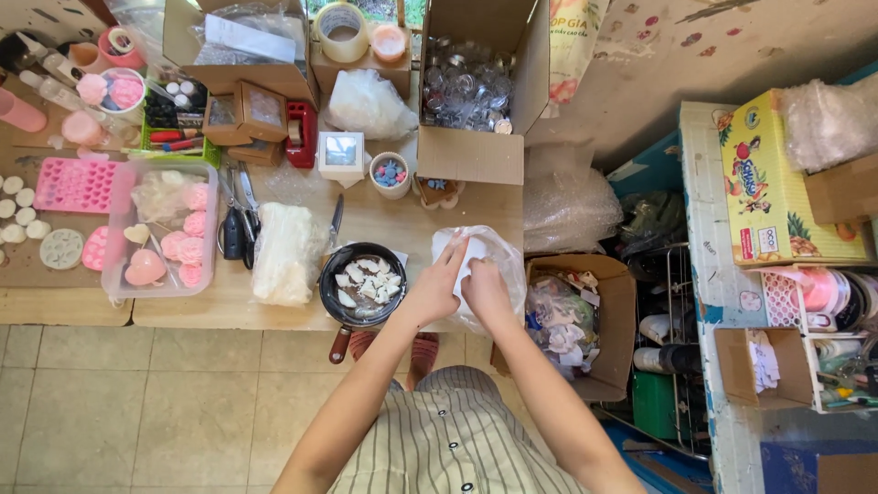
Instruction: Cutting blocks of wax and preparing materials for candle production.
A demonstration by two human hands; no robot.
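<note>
A: What are the hands on?

B: Both are at the plastic bag (485,256), which lies on the table (384,215) just right of the pan (363,285). The left hand (435,291) has its fingers stretched along the bag's near-left side, thumb and forefinger seeming to pinch the film. The right hand (486,291) is curled, knuckles up, gripping the bag's lower part; how tightly its fingers close cannot be told from above.

A: And the pan?

B: It is black, with white chunks (368,279) inside, its handle pointing off the table's near edge. Left of the pan lies a white block (285,252) in wrap; further left, a clear tub (161,229) of pink pieces.

A: Which step does that look like?

B: Judging by the grips, the bag's mouth is being worked open or gathered, not lifted. The next move seems to call for both hands keeping hold of thin, slippery film so nothing spills beside the pan.
</note>
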